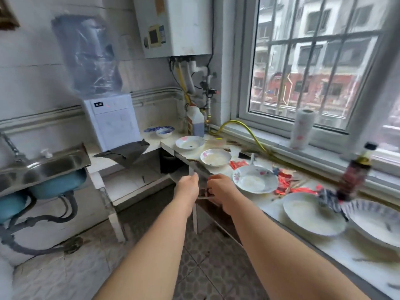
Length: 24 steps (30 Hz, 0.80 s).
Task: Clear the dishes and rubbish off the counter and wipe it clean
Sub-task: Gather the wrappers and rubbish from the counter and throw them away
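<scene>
Several dirty white plates sit along the counter (270,215): one at the far end (190,142), one nearer (215,157), a flowered one (255,179), and two large ones (313,213) (376,221) at the right. Red wrappers (287,184) lie scattered behind them. Both my arms reach out to the counter's front edge. My right hand (220,189) has its fingers curled on a small flat dark object (203,194). My left hand (188,187) is right beside that object, its fingers hidden behind the hand.
A dark sauce bottle (355,176) stands by the large plates and a paper towel roll (302,128) on the windowsill. A grey cloth (125,152), a water dispenser (112,120), small blue-patterned bowls (163,131) and a white jug (195,122) are at the back. The steel sink (43,167) is left.
</scene>
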### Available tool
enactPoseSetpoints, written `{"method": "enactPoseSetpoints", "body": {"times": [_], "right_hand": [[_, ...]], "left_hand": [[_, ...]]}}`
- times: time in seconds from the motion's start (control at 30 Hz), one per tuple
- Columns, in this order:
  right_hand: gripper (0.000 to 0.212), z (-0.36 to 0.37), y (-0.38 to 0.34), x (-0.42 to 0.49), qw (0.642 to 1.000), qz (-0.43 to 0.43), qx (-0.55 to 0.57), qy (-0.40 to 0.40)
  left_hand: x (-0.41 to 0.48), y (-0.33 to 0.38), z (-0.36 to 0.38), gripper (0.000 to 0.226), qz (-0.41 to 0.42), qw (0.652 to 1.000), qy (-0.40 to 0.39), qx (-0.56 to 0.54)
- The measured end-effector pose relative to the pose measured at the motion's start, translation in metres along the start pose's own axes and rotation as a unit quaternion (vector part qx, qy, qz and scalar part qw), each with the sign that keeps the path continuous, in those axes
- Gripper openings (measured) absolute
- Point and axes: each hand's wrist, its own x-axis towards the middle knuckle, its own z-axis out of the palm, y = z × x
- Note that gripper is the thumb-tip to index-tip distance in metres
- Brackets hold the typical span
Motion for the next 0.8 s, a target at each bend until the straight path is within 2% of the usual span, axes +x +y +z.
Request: {"method": "enactPoseSetpoints", "body": {"times": [0.13, 0.27, 0.47, 0.7, 0.8], "right_hand": [[0.024, -0.069, 0.017, 0.002, 0.998, 0.010, 0.021, 0.059], [0.032, -0.138, 0.040, 0.003, 0.990, 0.031, 0.029, 0.131], [0.031, -0.217, 0.067, 0.008, 0.973, 0.052, 0.066, 0.216], [0.030, -0.275, 0.091, 0.043, 0.948, 0.095, 0.044, 0.301], [0.024, -0.291, 0.095, 0.065, 0.935, 0.118, 0.001, 0.335]], "left_hand": [[-0.003, 0.016, 0.068, 0.045, 0.016, 0.997, -0.069, 0.009], [-0.012, 0.027, 0.139, 0.048, 0.028, 0.988, -0.139, 0.059], [-0.009, 0.037, 0.227, 0.046, 0.061, 0.968, -0.223, 0.096], [0.025, 0.044, 0.307, 0.027, 0.086, 0.943, -0.302, 0.111], [0.050, 0.048, 0.327, 0.029, 0.090, 0.932, -0.324, 0.138]]}}
